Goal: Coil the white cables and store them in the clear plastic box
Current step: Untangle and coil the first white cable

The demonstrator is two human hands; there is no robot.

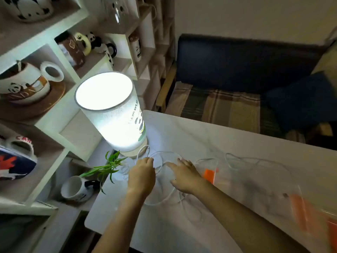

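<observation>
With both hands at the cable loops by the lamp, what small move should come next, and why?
Probably the right hand should draw the next stretch of white cable toward the loop that the left hand appears to hold. That cable sprawls loose across the table, and the clear plastic box beside the right hand seems to hold none yet.

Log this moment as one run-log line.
left hand: grips white cable loop | right hand: open on table | clear box: no cable visible

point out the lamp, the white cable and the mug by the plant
lamp [109, 114], head view, on its lit shade
white cable [160, 202], head view, on the loop's near curve below the hands
mug [74, 189], head view, on its white rim
</observation>
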